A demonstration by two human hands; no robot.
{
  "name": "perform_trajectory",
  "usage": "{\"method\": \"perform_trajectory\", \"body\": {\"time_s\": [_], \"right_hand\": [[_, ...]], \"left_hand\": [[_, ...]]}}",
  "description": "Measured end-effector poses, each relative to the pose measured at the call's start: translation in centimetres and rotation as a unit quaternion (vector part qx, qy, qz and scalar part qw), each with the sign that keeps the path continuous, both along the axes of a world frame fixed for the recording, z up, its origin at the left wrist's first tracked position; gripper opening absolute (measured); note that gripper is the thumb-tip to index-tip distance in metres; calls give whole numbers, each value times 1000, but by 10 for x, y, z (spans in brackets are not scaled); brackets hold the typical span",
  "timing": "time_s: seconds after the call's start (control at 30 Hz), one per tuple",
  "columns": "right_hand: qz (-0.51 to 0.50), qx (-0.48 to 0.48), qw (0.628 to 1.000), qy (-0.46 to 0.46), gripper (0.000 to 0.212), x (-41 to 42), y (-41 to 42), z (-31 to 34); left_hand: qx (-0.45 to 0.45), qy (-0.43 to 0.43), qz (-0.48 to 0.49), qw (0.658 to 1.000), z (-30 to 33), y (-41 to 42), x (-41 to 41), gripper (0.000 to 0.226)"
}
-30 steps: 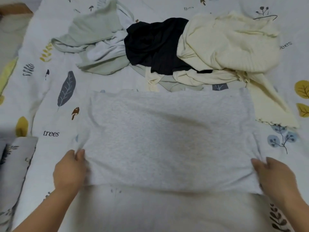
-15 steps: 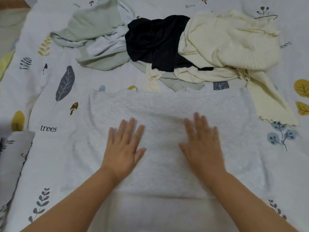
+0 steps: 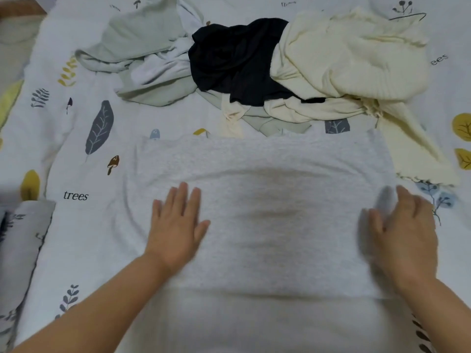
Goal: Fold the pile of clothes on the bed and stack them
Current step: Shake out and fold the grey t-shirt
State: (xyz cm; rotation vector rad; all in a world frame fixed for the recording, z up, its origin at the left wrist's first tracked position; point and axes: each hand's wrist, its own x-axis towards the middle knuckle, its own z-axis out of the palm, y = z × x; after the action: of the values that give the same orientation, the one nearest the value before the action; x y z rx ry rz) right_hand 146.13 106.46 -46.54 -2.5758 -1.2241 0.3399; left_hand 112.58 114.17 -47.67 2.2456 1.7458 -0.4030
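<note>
Grey garment [image 3: 267, 200] spread flat, heathered, under both hands.

A home bedroom: a bed [image 3: 84, 240] covered in white leaf-and-mushroom printed bedding, with loose clothes [image 3: 254, 64] heaped at the far side.

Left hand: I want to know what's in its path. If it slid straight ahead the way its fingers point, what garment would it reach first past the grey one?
Probably the black garment: the left hand lies flat on the grey garment, fingers pointing up the bed toward it.
</note>
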Motion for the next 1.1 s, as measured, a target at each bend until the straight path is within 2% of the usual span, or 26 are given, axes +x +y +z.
{"method": "perform_trajectory", "body": {"time_s": [0.1, 0.2, 0.27, 0.37, 0.47, 0.57, 0.67, 0.7, 0.73, 0.77, 0.83, 0.93, 0.97, 1.0, 1.07, 1.1], "right_hand": [[-118, -60, 987, 87, 65, 0, -18, 7], [-187, -135, 951, 208, 64, 0, -26, 9], [-202, -160, 931, 259, 62, 1, -26, 14], [-207, -148, 900, 353, 34, 6, -22, 25], [-200, -131, 874, 422, 26, 6, -18, 44], [-135, -88, 912, 378, 14, -7, -10, 55], [-66, -28, 937, 343, 6, -36, 1, 70], [-37, -9, 942, 335, 6, -49, 7, 76], [-3, 12, 946, 325, 9, -64, 13, 83], [35, 34, 950, 308, 16, -79, 20, 89], [109, 46, 954, 276, 22, -112, 34, 99], [210, 68, 947, 234, 19, -168, 53, 104], [240, 83, 943, 214, 11, -188, 59, 103], [267, 98, 939, 192, 12, -207, 64, 102], [328, 95, 923, 175, 34, -243, 71, 93], [360, 70, 913, 179, 41, -259, 72, 88]], "left_hand": [[-13, -69, -71, 995, 5, -21, 39, 69], [-34, -53, -124, 990, 0, -35, 69, 65], [-56, -44, -135, 988, -1, -38, 84, 63], [-108, -35, -114, 987, -1, -36, 98, 63], [-150, -31, -89, 984, 1, -30, 106, 62], [-169, -64, -63, 981, 9, -24, 111, 58], [-187, -195, 6, 963, 26, -14, 114, 53], [-208, -268, 56, 939, 34, -10, 113, 51], [-236, -345, 113, 901, 43, -5, 112, 50], [-269, -423, 167, 849, 52, 1, 109, 48], [-336, -547, 257, 723, 70, 11, 97, 51], [-383, -660, 326, 558, 84, 30, 59, 64], [-382, -684, 346, 517, 88, 37, 43, 65], [-375, -703, 365, 482, 89, 42, 27, 64], [-359, -732, 394, 424, 85, 48, -8, 63], [-350, -737, 410, 407, 80, 49, -26, 64]]}}
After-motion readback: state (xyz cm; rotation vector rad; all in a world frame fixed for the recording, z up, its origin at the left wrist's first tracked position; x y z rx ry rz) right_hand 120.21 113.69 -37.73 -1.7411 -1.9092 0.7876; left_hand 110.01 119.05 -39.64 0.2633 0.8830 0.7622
